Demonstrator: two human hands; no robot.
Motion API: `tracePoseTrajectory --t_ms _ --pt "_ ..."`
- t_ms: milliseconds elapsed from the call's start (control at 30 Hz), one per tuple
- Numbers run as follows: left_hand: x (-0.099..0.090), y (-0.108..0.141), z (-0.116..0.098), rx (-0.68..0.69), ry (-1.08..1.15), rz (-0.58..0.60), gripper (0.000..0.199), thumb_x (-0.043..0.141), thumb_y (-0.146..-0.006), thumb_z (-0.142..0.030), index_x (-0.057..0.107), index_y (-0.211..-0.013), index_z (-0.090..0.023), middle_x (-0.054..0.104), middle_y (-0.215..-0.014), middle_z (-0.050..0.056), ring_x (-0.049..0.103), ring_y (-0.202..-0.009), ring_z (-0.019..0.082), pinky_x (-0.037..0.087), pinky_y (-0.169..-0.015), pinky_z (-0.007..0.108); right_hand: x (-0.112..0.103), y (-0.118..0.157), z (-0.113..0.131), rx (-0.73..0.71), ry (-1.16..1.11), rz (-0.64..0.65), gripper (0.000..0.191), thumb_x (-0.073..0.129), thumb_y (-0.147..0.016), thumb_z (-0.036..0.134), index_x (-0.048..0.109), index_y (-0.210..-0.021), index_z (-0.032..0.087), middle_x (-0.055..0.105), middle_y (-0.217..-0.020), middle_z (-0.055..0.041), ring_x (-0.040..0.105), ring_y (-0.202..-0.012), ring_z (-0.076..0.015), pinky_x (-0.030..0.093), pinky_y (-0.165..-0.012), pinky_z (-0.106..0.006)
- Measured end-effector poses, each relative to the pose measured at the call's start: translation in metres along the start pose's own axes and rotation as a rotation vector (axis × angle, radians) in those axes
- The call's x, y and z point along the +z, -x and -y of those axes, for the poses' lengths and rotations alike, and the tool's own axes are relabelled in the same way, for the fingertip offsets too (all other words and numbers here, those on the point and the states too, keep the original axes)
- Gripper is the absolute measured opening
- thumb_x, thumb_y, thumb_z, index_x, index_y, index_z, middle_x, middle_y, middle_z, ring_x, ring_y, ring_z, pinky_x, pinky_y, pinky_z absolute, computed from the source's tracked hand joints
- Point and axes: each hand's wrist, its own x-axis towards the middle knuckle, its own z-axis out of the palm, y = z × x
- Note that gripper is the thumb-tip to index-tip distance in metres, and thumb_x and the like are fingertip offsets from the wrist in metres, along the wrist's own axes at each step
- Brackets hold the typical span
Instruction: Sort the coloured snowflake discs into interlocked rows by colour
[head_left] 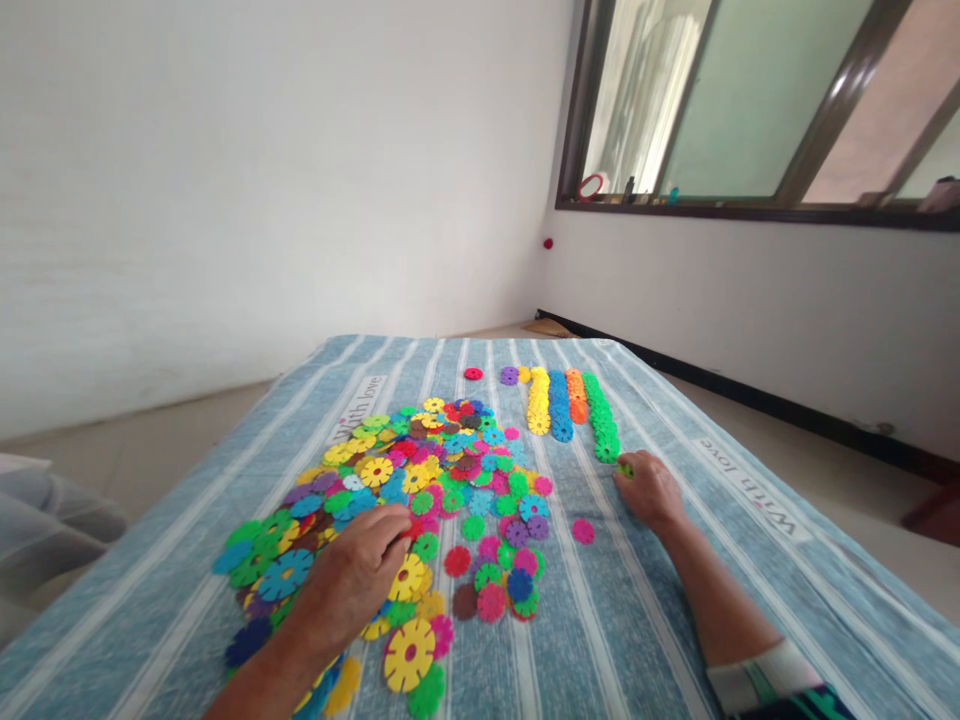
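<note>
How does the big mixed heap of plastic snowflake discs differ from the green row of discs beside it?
The heap mixes many colours, while the green row is a single colour. The heap spreads wide and loose, while the green row runs narrow and straight. Discs in the heap lie flat and overlapping, while those in the green row look packed tightly, apparently on edge. Both are toothed plastic discs on the striped blue cloth.

This looks like a bedroom in someone's home, with what seems to be a bed [829, 590] under a blue striped cover [645, 420] printed with the words "With love". Plain white walls [262, 170] meet a pale floor [142, 450] and a dark skirting board [750, 395], while a dark-framed window [750, 100] has a few small household odds and ends [592, 186] along its sill.
</note>
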Motion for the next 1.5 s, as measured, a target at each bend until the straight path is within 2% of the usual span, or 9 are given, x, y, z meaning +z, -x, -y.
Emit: tracePoseTrajectory --t_ms 367,533,700,833,933,1033,1233,1367,1500 --pt "-0.001 0.0 -0.001 -0.093 0.04 0.088 0.026 0.043 -0.082 -0.028 0.067 -0.083 -0.02 0.073 -0.091 0.007 0.069 -0.087 0.021 0.056 -0.077 0.03 0.001 0.0 -0.009 0.059 -0.025 -0.029 0.026 0.048 -0.08 0.023 0.07 -0.093 0.019 0.064 -0.095 -0.0077 0.057 -0.094 -0.0227 0.034 -0.069 -0.027" --pt "-0.001 0.0 -0.001 -0.099 0.058 0.088 0.026 0.043 -0.083 -0.028 0.067 -0.083 -0.02 0.072 -0.091 0.007 0.069 -0.086 0.021 0.056 -0.077 0.03 0.004 0.0 -0.011 0.071 -0.066 -0.061 0.029 0.05 -0.08 0.025 0.069 -0.1 0.018 0.064 -0.098 -0.0089 0.057 -0.096 -0.0239 0.036 -0.072 -0.029" --pt "-0.003 -0.001 -0.004 -0.088 0.065 0.075 0.026 0.042 -0.084 -0.029 0.066 -0.081 -0.02 0.072 -0.089 0.007 0.068 -0.085 0.02 0.056 -0.076 0.029 0.006 -0.001 -0.012 0.131 -0.155 -0.147 0.047 0.057 -0.076 0.042 0.063 -0.115 0.015 0.063 -0.108 -0.0129 0.058 -0.099 -0.0274 0.039 -0.075 -0.032" --pt "-0.004 -0.002 -0.005 -0.066 0.058 0.067 0.026 0.041 -0.084 -0.028 0.066 -0.081 -0.019 0.072 -0.088 0.007 0.068 -0.084 0.02 0.055 -0.075 0.029 -0.001 -0.003 -0.013 0.213 -0.262 -0.267 0.06 0.04 -0.082 0.058 0.063 -0.111 0.011 0.064 -0.106 -0.0161 0.059 -0.095 -0.0271 0.041 -0.077 -0.034" --pt "-0.004 -0.002 -0.005 -0.056 0.057 0.066 0.025 0.042 -0.083 -0.027 0.066 -0.081 -0.019 0.072 -0.088 0.007 0.068 -0.084 0.02 0.055 -0.076 0.029 -0.011 -0.003 -0.012 0.247 -0.346 -0.351 0.067 0.025 -0.086 0.061 0.066 -0.103 0.011 0.067 -0.098 -0.0141 0.06 -0.091 -0.0254 0.041 -0.077 -0.034" --pt "-0.003 -0.001 -0.004 -0.073 0.066 0.079 0.023 0.043 -0.083 -0.025 0.065 -0.08 -0.02 0.071 -0.088 0.006 0.067 -0.085 0.019 0.055 -0.075 0.029 -0.018 0.0 -0.004 0.227 -0.417 -0.392 0.07 0.023 -0.085 0.063 0.067 -0.098 0.011 0.068 -0.092 -0.0138 0.061 -0.088 -0.0252 0.042 -0.076 -0.033" --pt "-0.007 0.001 -0.012 -0.103 0.091 0.115 0.02 0.046 -0.081 -0.016 0.065 -0.078 -0.019 0.07 -0.088 0.006 0.065 -0.084 0.018 0.053 -0.078 0.03 -0.018 0.023 0.036 -0.033 -0.559 -0.274 0.047 0.043 -0.081 0.056 0.068 -0.084 0.017 0.07 -0.087 -0.0076 0.062 -0.072 -0.0199 0.046 -0.072 -0.03" --pt "-0.012 0.002 -0.019 -0.13 0.114 0.151 0.019 0.048 -0.081 -0.012 0.064 -0.074 -0.018 0.069 -0.083 0.006 0.064 -0.084 0.018 0.051 -0.079 0.03 -0.021 0.053 0.073 -0.361 -0.616 -0.136 0.03 0.048 -0.083 0.043 0.066 -0.075 0.02 0.069 -0.079 -0.0055 0.061 -0.069 -0.0186 0.047 -0.069 -0.03" --pt "-0.016 0.001 -0.017 -0.186 0.125 0.146 0.019 0.049 -0.081 -0.008 0.062 -0.072 -0.017 0.067 -0.08 0.006 0.062 -0.083 0.018 0.049 -0.079 0.029 -0.031 0.09 0.111 -0.74 -0.676 0.026 0.024 0.046 -0.091 0.033 0.065 -0.085 0.02 0.067 -0.083 -0.0058 0.06 -0.076 -0.0169 0.046 -0.069 -0.028"
